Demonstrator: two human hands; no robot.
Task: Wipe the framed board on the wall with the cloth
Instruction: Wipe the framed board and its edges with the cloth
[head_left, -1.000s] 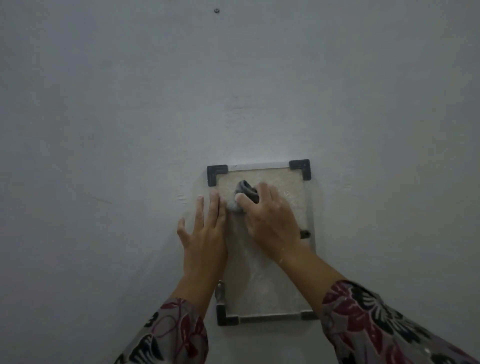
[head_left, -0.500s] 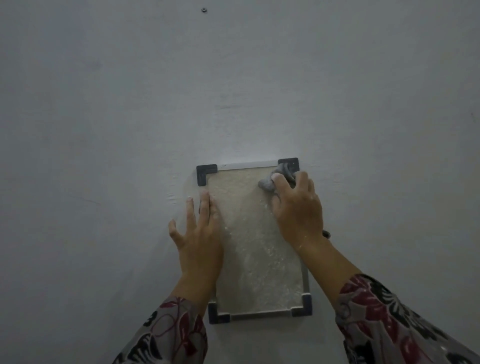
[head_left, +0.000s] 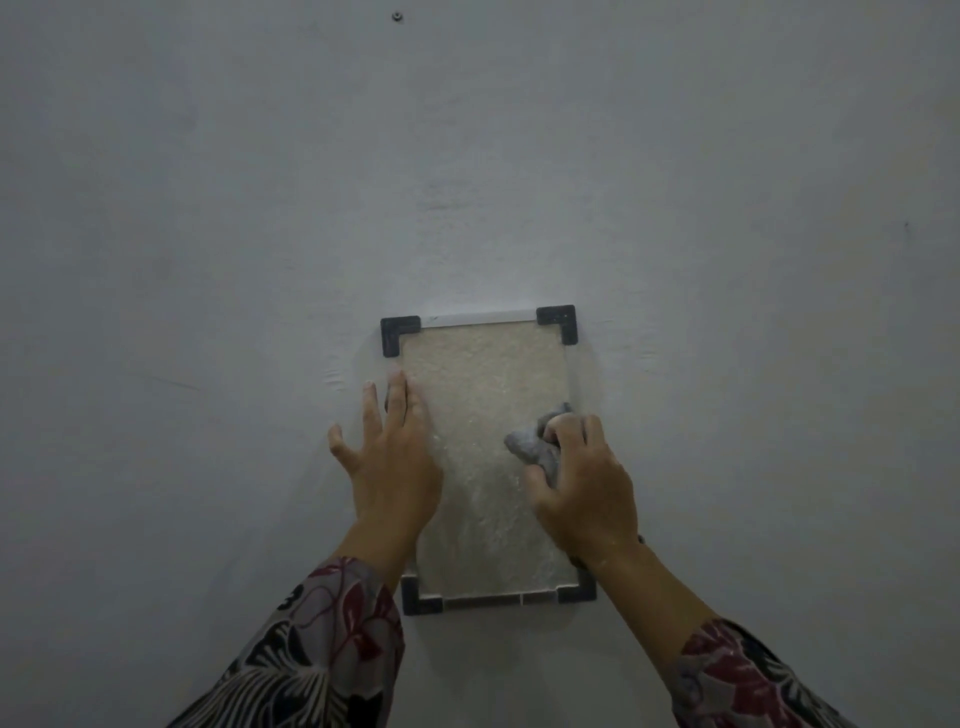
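A framed board (head_left: 480, 415) hangs upright on the wall, a pale speckled panel with a thin silver frame and black corner pieces. My right hand (head_left: 584, 491) presses a crumpled grey cloth (head_left: 535, 441) against the panel near its right edge, about halfway down. My left hand (head_left: 389, 462) lies flat with fingers spread over the board's left edge, partly on the wall. The left frame edge is hidden under that hand.
The plain grey-white wall (head_left: 208, 260) fills the view around the board. A small dark screw or nail head (head_left: 397, 16) sits high above the board. Floral sleeves cover both forearms at the bottom of the view.
My right hand has carried the cloth from the upper left of the panel to the top right corner, then down the right side. The left hand has stayed on the left edge.
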